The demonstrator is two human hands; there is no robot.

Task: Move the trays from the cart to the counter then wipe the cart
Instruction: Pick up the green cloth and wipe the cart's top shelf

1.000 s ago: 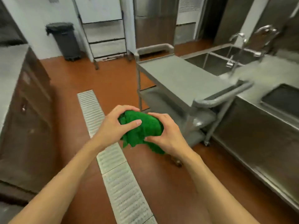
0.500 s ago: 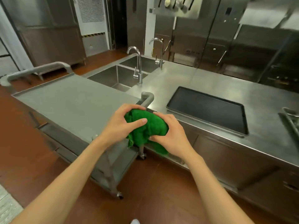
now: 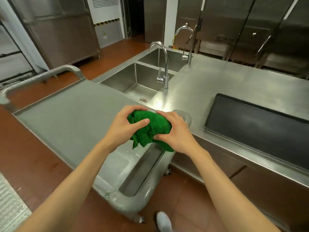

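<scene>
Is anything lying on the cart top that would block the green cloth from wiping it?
Nothing visible does. The cart top is bare under the green cloth, held bunched in the left hand and right hand. The tray sits on the counter.

1. Left hand (image 3: 122, 129): bare, no glove, no ring or watch showing.
2. Right hand (image 3: 177, 133): bare too, nothing on the fingers or wrist.
3. Nails: short, unpainted where the left thumb shows.
4. Forearms: both bare right down to the bottom edge of the view, no sleeve or cuff showing.
5. Footwear: one shoe (image 3: 163, 221) by the bottom edge, pale grey-white with a rounded toe; blurred, so no laces or markings can be made out.
</scene>
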